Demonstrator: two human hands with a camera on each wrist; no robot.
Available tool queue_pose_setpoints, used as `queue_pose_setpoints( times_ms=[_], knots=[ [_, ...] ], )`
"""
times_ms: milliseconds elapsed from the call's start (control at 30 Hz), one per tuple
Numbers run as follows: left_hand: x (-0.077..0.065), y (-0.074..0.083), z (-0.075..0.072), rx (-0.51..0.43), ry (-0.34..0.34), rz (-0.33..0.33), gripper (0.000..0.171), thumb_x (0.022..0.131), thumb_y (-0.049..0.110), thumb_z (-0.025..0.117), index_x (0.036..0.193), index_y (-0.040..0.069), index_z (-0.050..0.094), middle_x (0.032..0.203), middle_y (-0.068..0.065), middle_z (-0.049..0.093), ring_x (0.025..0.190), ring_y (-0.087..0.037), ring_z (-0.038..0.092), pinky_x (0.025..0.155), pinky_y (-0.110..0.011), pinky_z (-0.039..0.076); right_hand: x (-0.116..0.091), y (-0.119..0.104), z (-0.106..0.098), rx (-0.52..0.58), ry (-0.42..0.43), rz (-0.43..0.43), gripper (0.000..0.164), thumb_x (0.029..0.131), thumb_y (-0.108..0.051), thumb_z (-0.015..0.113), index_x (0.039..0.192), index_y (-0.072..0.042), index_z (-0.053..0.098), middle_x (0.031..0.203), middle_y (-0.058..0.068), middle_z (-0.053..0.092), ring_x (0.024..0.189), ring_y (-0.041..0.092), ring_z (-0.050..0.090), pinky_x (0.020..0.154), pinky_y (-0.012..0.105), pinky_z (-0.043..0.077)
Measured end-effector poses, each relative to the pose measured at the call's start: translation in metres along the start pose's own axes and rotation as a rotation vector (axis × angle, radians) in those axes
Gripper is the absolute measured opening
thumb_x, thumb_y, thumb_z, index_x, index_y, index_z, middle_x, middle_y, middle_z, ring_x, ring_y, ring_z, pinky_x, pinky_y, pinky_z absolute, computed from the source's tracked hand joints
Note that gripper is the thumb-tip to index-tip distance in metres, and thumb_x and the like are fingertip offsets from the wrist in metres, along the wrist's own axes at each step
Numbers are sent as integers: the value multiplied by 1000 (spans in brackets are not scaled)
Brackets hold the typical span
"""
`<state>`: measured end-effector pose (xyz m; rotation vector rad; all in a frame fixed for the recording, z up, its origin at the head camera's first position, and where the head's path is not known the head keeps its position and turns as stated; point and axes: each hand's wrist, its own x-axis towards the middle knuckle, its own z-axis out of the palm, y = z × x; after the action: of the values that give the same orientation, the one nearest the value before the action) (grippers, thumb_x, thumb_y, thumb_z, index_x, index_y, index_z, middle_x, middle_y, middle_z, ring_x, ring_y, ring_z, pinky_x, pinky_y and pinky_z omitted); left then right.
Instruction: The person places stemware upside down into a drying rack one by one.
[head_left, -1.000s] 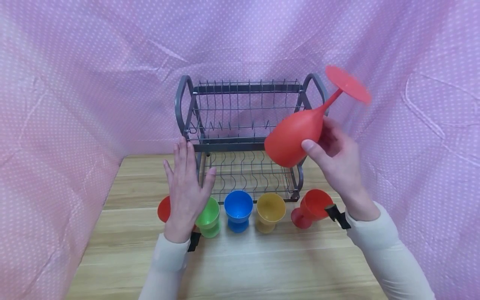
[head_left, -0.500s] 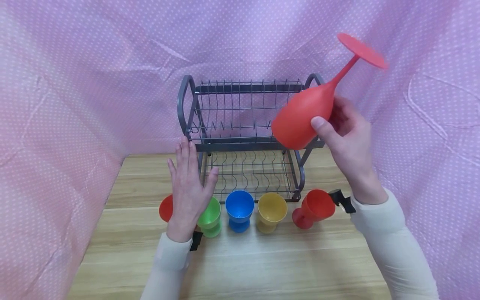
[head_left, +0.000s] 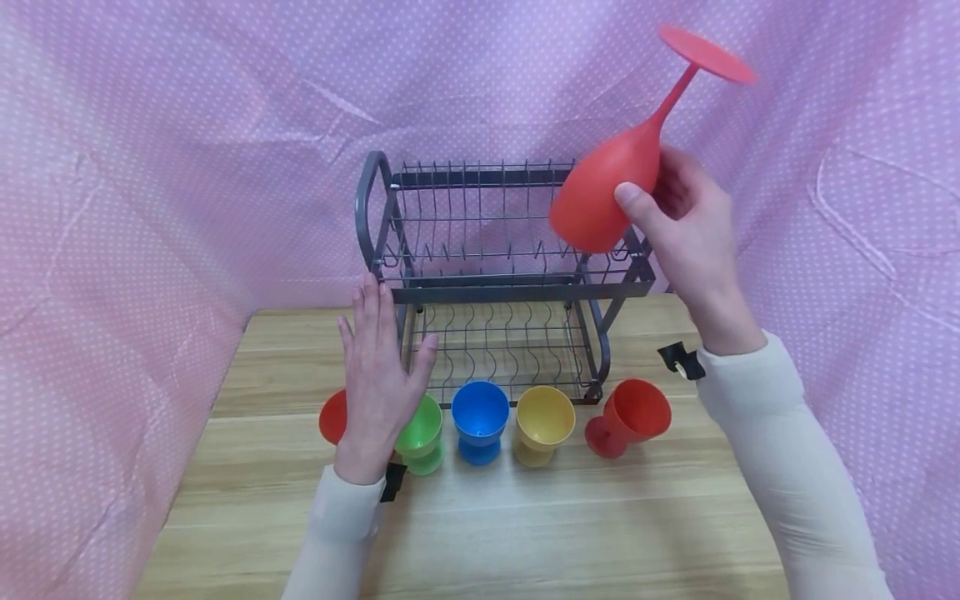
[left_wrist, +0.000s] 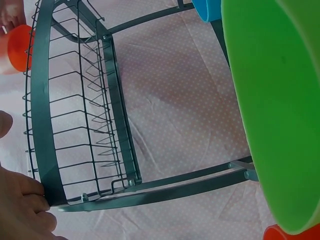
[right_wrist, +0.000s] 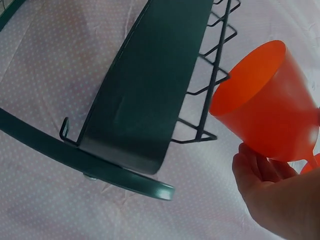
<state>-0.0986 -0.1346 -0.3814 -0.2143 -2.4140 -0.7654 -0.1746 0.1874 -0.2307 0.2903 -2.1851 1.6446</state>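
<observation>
My right hand [head_left: 686,242] grips a red plastic wine glass [head_left: 607,192] by its bowl. The glass is tilted, mouth down to the left, stem and round foot up to the right. It is in front of the right side of the upper tier of a dark two-tier dish rack [head_left: 480,293]; in the right wrist view, its bowl [right_wrist: 280,115] shows beside the tier's wire edge. With straight fingers, my left hand [head_left: 375,375] touches the rack's front left corner, its fingertips [left_wrist: 37,200] against the bar in the left wrist view.
Along the rack's front stand a green goblet [head_left: 422,433], a blue goblet [head_left: 480,417] and a yellow goblet [head_left: 544,421]. At the right a red goblet [head_left: 633,412] leans; another red cup [head_left: 333,417] is partly behind my left hand. Pink dotted cloth [head_left: 150,167] surrounds the wooden table [head_left: 247,500].
My right hand has lifted the red wine glass from the rack's front edge to upper-tier height, drifting right and then slightly back left. The left hand stays almost still.
</observation>
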Motion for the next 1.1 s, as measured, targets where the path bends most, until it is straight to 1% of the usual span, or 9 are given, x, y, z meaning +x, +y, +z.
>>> queue_pose_setpoints(
  times_ms=[133,333,433,600,800,933,1100],
  knots=[
    [0,0,0,-6,-2,-1,84,102,53,47,165,5,19,172,-15,14,160,-30,4,125,-60,-1,12,5,2,-5,-1,14,62,91,-29,77,147,-12,57,137,9,65,124,22,62,108,30,49],
    [-1,1,-1,-14,-6,0,84,101,49,51,164,2,21,173,-12,10,160,-30,3,126,-57,-2,28,17,8,9,-21,14,65,90,-26,79,147,-8,55,140,12,63,128,24,60,110,31,47],
    [-1,1,-1,-14,-3,4,83,101,48,52,164,4,20,173,-10,10,160,-31,4,126,-58,-1,33,24,11,6,-37,9,65,90,-25,79,147,-6,55,140,13,63,129,24,60,110,32,48],
    [-2,1,-1,-14,1,9,84,101,47,52,165,5,19,174,-9,8,160,-31,4,126,-58,-1,37,30,15,-10,-81,29,68,91,-25,78,149,-4,50,143,15,60,129,26,59,110,33,48],
    [-2,1,-1,-13,-1,6,84,102,49,51,164,1,21,174,-10,8,160,-31,4,126,-57,-1,42,31,18,-81,-130,82,71,94,-26,74,154,-3,43,148,16,56,133,26,56,113,33,45],
    [-2,1,-2,-11,-7,0,84,102,49,51,165,4,19,174,-9,7,160,-30,3,126,-57,-1,44,32,19,-133,-156,105,72,95,-27,74,155,-4,42,149,15,55,134,26,55,112,33,45],
    [-2,1,-2,-8,-14,-4,84,101,48,51,166,7,17,174,-7,7,160,-30,3,126,-57,-1,44,34,20,-187,-188,111,72,95,-28,75,155,-6,42,150,15,55,135,25,55,112,33,46]
  ],
)
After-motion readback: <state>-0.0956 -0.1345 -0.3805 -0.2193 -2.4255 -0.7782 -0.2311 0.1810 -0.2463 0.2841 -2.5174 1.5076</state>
